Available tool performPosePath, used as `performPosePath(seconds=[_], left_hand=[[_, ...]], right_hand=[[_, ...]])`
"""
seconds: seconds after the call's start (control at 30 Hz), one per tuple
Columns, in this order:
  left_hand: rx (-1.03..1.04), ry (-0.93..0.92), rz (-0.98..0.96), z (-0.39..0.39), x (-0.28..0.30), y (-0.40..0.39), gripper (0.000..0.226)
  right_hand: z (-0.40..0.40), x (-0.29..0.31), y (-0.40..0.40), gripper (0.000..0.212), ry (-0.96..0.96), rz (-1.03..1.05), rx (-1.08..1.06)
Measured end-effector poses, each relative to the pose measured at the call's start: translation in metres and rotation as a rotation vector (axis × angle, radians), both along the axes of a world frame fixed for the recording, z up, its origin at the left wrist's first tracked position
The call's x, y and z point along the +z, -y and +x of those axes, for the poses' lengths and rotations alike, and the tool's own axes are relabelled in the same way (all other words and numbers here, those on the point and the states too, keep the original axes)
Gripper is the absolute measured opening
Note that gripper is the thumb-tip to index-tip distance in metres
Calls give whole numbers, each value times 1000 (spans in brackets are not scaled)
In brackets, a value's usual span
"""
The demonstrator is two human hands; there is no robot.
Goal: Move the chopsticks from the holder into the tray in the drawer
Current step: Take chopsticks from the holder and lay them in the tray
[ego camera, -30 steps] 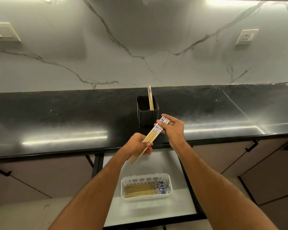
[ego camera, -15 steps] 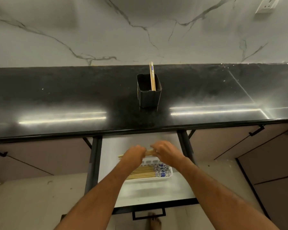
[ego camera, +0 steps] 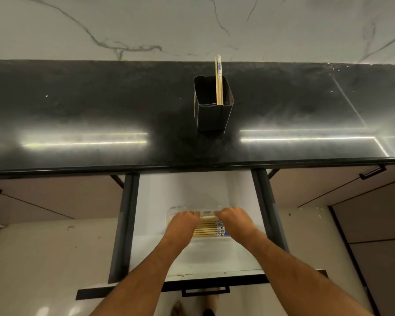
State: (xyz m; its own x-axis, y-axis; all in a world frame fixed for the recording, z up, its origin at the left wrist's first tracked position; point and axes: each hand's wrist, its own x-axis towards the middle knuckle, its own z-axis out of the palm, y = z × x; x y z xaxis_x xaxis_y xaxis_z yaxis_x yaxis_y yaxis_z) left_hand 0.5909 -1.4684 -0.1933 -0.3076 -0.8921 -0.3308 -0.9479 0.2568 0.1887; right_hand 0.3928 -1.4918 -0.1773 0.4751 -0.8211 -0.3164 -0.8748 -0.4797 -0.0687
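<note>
A black square holder [ego camera: 213, 115] stands on the dark counter with a pair of bamboo chopsticks [ego camera: 219, 80] upright in it. Below, the white drawer [ego camera: 192, 258] is pulled out, and a white slotted tray [ego camera: 214, 240] in it holds several chopsticks [ego camera: 206, 230] lying side by side, blue-patterned ends to the right. My left hand [ego camera: 184, 221] and my right hand [ego camera: 234, 218] are over the tray's far side, each gripping one end of a bundle of chopsticks [ego camera: 207, 217] held level just above the others.
The black glossy counter [ego camera: 100, 115] overhangs the back of the drawer. Dark drawer rails [ego camera: 123, 224] run on both sides. Cabinet fronts with black handles [ego camera: 372, 172] flank the drawer, and a marble backsplash [ego camera: 169, 26] rises behind the counter.
Both hands carried the bundle of chopsticks down from in front of the holder into the drawer, turned it level, and lowered it onto the tray. The view tilted downward.
</note>
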Motion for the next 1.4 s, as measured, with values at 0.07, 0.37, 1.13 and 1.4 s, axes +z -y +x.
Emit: performPosePath(seconds=[0.07, 0.37, 1.13, 1.4], left_hand=[[7, 9, 15, 4, -8, -2, 46], [64, -1, -34, 4, -26, -1, 48], [157, -18, -58, 4, -45, -5, 49], [232, -204, -153, 8, -45, -8, 44]], right_hand=[[-1, -7, -2, 26, 27, -25, -7], [6, -31, -1, 29, 49, -69, -27], [0, -52, -2, 29, 53, -92, -7], [-2, -51, -5, 23, 188, -86, -94]])
